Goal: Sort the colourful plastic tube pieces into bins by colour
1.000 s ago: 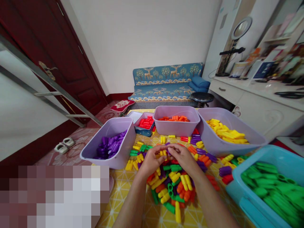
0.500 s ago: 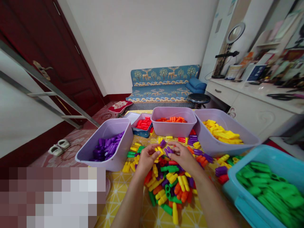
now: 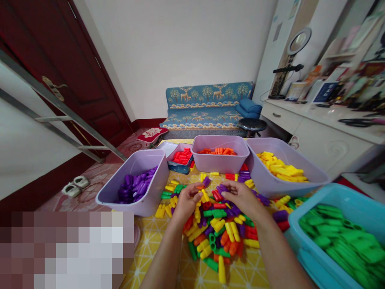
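Observation:
A mixed pile of yellow, green, red, orange and purple plastic pieces (image 3: 219, 224) lies on the yellow patterned cloth (image 3: 150, 237). My left hand (image 3: 189, 199) is over the pile's far left part, its fingers closed at a yellow piece (image 3: 205, 196). To the right, my right hand (image 3: 237, 196) has its thumb and fingers closed on a purple piece (image 3: 221, 188), with a red piece (image 3: 217, 195) just below the fingertips.
Around the pile stand a lilac bin of purple pieces (image 3: 104, 194), a small box of red ones (image 3: 178, 167), a lilac bin of orange ones (image 3: 219, 162), one of yellow ones (image 3: 261, 182) and a turquoise bin of green ones (image 3: 315, 257).
My right hand has moved a little to the right with a purple piece at its fingertips, uncovering a red piece. My left hand has barely moved.

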Tool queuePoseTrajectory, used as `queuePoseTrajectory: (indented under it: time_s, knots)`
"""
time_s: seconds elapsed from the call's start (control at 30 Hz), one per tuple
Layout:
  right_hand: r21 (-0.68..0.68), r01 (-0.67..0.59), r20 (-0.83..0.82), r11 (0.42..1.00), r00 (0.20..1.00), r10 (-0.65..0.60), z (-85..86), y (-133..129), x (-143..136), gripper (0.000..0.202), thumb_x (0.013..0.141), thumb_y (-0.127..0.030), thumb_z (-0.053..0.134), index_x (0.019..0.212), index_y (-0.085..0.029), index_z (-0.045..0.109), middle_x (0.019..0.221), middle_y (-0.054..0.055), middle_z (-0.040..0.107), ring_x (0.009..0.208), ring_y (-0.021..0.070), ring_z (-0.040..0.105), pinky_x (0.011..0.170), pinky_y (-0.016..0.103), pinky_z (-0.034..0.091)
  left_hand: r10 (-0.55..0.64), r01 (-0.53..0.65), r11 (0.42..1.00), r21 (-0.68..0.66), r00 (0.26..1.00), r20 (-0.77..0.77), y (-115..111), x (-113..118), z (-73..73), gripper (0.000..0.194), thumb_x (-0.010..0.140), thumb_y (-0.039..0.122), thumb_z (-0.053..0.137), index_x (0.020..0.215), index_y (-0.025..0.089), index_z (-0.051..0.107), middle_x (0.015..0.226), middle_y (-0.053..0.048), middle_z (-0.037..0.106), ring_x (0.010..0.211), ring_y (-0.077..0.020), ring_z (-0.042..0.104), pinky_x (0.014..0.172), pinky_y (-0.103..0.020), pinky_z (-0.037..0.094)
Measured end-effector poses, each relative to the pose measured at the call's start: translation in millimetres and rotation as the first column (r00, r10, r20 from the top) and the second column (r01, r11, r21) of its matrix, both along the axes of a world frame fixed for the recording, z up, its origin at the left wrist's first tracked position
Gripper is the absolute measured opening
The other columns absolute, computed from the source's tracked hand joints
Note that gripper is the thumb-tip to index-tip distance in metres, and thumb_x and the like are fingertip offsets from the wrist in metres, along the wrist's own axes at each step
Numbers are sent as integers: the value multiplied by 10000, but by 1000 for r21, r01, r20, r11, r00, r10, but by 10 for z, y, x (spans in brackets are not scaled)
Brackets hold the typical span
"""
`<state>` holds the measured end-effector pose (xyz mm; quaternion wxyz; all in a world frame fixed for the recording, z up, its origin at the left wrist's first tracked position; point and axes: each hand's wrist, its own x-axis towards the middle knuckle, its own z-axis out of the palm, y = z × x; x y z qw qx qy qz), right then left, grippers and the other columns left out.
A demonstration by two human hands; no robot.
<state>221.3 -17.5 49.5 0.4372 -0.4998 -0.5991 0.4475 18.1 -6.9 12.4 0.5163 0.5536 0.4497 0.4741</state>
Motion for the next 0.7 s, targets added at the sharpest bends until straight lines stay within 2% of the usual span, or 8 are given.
queuePoseTrajectory:
  time_s: [0.13, 0.3, 0.4, 0.47, 0.53, 0.6, 0.63, 0.7]
  knots:
    - [-18, -16, 6, 1000, 1000, 17, -50, -7, -136, 225, 684, -268, 643, 880, -160, 661, 845, 53, 697, 772, 201, 651, 712, 334, 513, -83, 101, 989, 111, 984, -157, -91, 26, 166, 347, 766, 340, 660, 1060, 158, 674, 889, -67, 692, 822, -180, 622, 751, -267, 475]
    - [-40, -29, -71, 999, 997, 26, -106, -22, -328, 323, 628, -258, 707, 906, -165, 572, 774, 20, 652, 683, 149, 626, 616, 273, 504, -6, 65, 971, 231, 968, -250, -140, 90, 295, 360, 749, 300, 689, 1086, 173, 669, 936, -71, 701, 872, -194, 621, 815, -295, 476]
    - [-20, -2, -160, 1000, 987, -1, -96, -15, -368, 341, 624, -229, 694, 931, -180, 553, 841, 20, 646, 727, 137, 639, 670, 272, 523, 65, -42, 976, 216, 992, -104, -124, 96, 338, 275, 740, 275, 696, 984, 150, 684, 823, -50, 698, 731, -151, 624, 704, -254, 501]
    - [-18, 38, -205, 999, 978, -41, -92, 7, -347, 346, 650, -242, 675, 968, -185, 551, 898, 33, 647, 772, 144, 652, 718, 289, 534, 212, -229, 961, 157, 970, 120, -120, 47, 433, 267, 732, 280, 705, 957, 144, 662, 780, -29, 685, 655, -118, 620, 631, -218, 510]
    - [-19, 104, -210, 994, 972, -105, -103, 36, -303, 349, 664, -269, 671, 982, -180, 558, 906, 50, 655, 781, 159, 657, 723, 305, 541, 386, -446, 892, 70, 834, 394, -136, -59, 606, 268, 747, 274, 693, 976, 149, 630, 811, -17, 678, 654, -95, 634, 635, -196, 529]
    - [-5, 182, -208, 983, 962, -179, -122, 64, -257, 340, 668, -313, 671, 964, -172, 577, 880, 64, 664, 785, 178, 657, 709, 314, 546, 443, -574, 819, -17, 614, 653, -179, -209, 832, 241, 786, 191, 636, 1018, 137, 594, 956, -48, 670, 833, -110, 667, 793, -214, 545]
    - [6, 218, -209, 976, 955, -212, -130, 75, -240, 332, 674, -340, 666, 948, -171, 587, 869, 69, 668, 793, 187, 658, 704, 317, 547, 454, -603, 795, -71, 513, 728, -208, -288, 948, 202, 800, 129, 591, 1001, 109, 579, 994, -77, 660, 922, -122, 661, 849, -210, 533]
    - [29, 252, -197, 967, 950, -241, -133, 84, -214, 317, 695, -383, 646, 928, -173, 605, 871, 75, 676, 808, 199, 658, 699, 319, 546, 479, -584, 787, -196, 380, 791, -275, -427, 1145, 162, 825, 63, 500, 981, 55, 544, 1052, -152, 631, 1007, -143, 644, 871, -195, 528]
